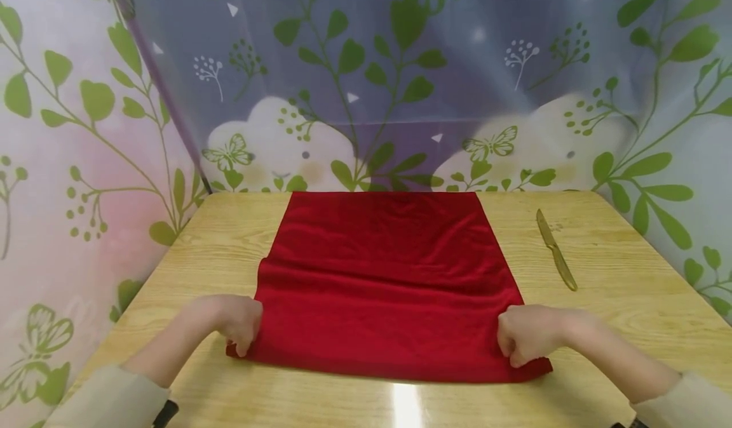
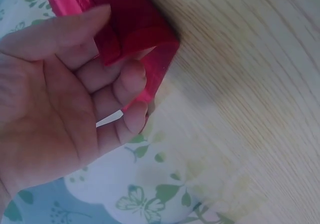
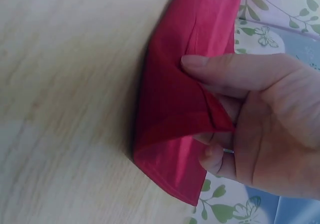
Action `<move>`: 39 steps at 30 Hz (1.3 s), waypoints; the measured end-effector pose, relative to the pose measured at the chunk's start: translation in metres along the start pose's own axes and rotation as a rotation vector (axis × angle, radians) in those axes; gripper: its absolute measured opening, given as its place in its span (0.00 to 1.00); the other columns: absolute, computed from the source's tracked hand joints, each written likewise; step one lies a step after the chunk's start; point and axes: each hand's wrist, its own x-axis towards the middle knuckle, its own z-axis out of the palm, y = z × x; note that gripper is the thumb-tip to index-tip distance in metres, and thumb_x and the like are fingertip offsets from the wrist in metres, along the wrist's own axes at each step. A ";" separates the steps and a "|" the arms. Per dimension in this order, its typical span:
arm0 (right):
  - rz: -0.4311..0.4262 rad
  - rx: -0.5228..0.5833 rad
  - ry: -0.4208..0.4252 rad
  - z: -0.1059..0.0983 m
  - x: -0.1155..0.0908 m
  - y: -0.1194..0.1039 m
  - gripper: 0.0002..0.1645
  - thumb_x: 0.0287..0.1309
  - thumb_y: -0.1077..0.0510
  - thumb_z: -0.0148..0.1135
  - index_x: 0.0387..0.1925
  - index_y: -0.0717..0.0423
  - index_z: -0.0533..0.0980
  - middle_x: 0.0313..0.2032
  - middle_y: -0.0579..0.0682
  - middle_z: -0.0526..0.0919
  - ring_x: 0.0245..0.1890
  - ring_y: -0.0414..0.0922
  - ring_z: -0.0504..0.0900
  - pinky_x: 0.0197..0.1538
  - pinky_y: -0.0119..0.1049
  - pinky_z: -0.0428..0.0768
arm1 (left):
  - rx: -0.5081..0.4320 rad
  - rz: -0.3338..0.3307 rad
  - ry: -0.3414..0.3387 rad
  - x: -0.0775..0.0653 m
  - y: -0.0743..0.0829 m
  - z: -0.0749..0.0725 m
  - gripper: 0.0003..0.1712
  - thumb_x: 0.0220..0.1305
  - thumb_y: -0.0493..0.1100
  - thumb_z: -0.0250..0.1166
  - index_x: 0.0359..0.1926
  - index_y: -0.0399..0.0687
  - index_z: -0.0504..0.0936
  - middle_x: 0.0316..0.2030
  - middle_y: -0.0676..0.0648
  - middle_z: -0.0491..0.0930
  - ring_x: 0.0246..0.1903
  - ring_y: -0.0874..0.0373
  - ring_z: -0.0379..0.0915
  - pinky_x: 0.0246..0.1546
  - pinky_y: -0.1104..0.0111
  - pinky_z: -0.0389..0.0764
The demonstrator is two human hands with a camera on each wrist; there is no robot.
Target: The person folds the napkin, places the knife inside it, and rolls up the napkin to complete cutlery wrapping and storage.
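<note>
A red satin-like cloth point(image 1: 389, 326) lies lengthwise over the wooden table, with a raised wrinkle running across its middle. At its near left corner, my left hand point(image 1: 243, 323) pinches the edge between thumb and curled fingers. The left wrist view shows that hand point(image 2: 65, 94) with the folded-over red cloth point(image 2: 135, 24) between thumb and fingers. My right hand point(image 1: 528, 333) grips the near right corner. In the right wrist view its thumb presses on the cloth point(image 3: 165, 99), with the fingers behind the fold.
A gold-coloured knife point(image 1: 556, 250) lies on the table point(image 1: 617, 301) to the right of the cloth. Patterned curtains point(image 1: 366, 66) with leaves and butterflies stand along the table's back and sides.
</note>
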 end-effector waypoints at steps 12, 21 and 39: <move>0.027 -0.105 0.046 0.006 0.002 -0.014 0.12 0.33 0.56 0.72 0.08 0.42 0.77 0.12 0.29 0.70 0.22 0.33 0.67 0.26 0.31 0.69 | -0.039 -0.056 -0.034 0.000 0.007 0.000 0.12 0.39 0.39 0.76 0.11 0.45 0.80 0.11 0.51 0.76 0.13 0.60 0.64 0.19 0.71 0.66; 0.021 -0.006 0.022 0.002 0.002 -0.018 0.30 0.46 0.35 0.64 0.03 0.45 0.66 0.05 0.31 0.56 0.16 0.31 0.55 0.20 0.28 0.57 | -0.041 -0.091 -0.041 -0.002 0.012 -0.004 0.23 0.41 0.53 0.75 0.10 0.47 0.72 0.11 0.54 0.69 0.15 0.60 0.65 0.19 0.70 0.66; 0.117 -0.367 0.412 -0.018 0.042 0.060 0.22 0.50 0.48 0.66 0.43 0.58 0.80 0.37 0.53 0.77 0.40 0.56 0.75 0.41 0.48 0.75 | 0.329 0.004 0.384 0.060 -0.009 -0.033 0.19 0.66 0.52 0.54 0.50 0.47 0.81 0.46 0.45 0.80 0.50 0.42 0.71 0.53 0.44 0.61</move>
